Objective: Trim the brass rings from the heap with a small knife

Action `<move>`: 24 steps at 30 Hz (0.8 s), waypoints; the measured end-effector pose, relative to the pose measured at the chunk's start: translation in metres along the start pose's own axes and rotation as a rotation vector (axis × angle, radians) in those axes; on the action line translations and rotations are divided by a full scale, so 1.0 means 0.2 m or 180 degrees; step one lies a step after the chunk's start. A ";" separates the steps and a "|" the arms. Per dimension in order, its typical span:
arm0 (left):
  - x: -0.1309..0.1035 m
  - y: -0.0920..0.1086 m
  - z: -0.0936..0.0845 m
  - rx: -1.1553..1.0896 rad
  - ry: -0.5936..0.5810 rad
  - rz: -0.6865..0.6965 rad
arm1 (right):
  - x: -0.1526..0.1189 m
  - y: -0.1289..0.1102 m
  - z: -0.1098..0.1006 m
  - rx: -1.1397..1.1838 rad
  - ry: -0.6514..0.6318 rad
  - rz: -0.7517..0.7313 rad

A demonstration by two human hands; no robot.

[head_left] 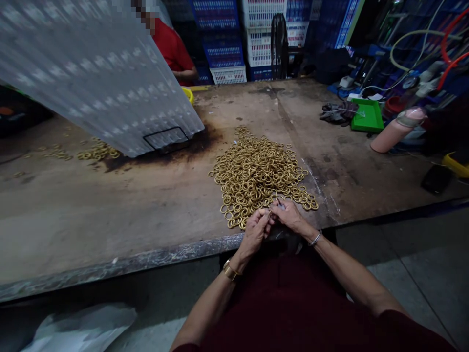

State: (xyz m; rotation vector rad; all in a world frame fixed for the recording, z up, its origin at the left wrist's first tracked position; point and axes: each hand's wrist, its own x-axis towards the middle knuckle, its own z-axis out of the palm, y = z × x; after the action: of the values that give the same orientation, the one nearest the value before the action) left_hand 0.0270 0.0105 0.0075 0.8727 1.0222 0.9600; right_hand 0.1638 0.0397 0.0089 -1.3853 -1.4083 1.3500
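A heap of brass-coloured rings point(256, 168) lies loose on the wooden table in front of me. At the heap's near edge, my left hand point(256, 229) is closed in a pinch on what looks like one brass ring, mostly covered by the fingers. My right hand point(293, 216) meets it fingertip to fingertip, closed round a small thin tool point(280, 203) with a dark tip. Its exact kind is too small to tell. Both hands are just above the table's front edge.
A ribbed translucent panel stack point(110, 83) leans over the table at left, with more scattered rings point(98, 149) by it. A green tray point(367, 116) and a pink cylinder point(397, 131) stand at right. Behind the table are a person in red point(174, 49) and stacked crates point(223, 51).
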 end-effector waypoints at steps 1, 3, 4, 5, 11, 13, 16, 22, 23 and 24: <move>0.00 0.00 0.00 -0.0084 -0.0014 -0.0029 | 0.00 0.01 0.00 0.0020 -0.0017 0.0025; 0.00 -0.01 0.00 -0.0205 -0.0032 -0.0075 | 0.01 0.03 0.00 -0.0011 0.0038 0.0035; 0.00 -0.01 0.00 -0.0243 -0.0017 -0.0085 | 0.01 0.04 0.00 -0.0104 0.0136 0.0014; 0.00 -0.01 -0.01 -0.0265 0.0014 -0.0087 | 0.01 0.05 -0.01 -0.0276 0.0271 -0.0040; 0.01 0.00 0.00 -0.0017 0.0222 0.0025 | -0.05 0.07 -0.02 -0.2095 0.0048 -0.0768; 0.01 0.00 0.00 0.0130 0.0269 0.0122 | -0.07 0.07 -0.01 -0.2508 -0.0190 -0.0801; 0.00 0.00 -0.01 0.0292 0.0324 0.0183 | -0.08 0.06 0.00 -0.2964 -0.0227 -0.0617; -0.05 -0.01 -0.02 -0.0080 -0.0027 -0.0105 | -0.04 0.06 -0.06 -0.3384 0.0207 -0.0109; -0.06 -0.01 -0.03 -0.0259 -0.0111 -0.0156 | -0.03 0.06 -0.07 -0.3350 0.0321 -0.0133; -0.06 -0.01 -0.03 -0.0447 -0.0155 -0.0204 | -0.02 0.07 -0.09 -0.3288 0.0442 -0.0168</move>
State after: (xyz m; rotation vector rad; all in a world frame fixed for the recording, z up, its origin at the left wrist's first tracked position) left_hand 0.0197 -0.0001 0.0084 0.7394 0.9243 0.9402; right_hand 0.1838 0.0369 -0.0010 -1.9754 -2.1371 0.4137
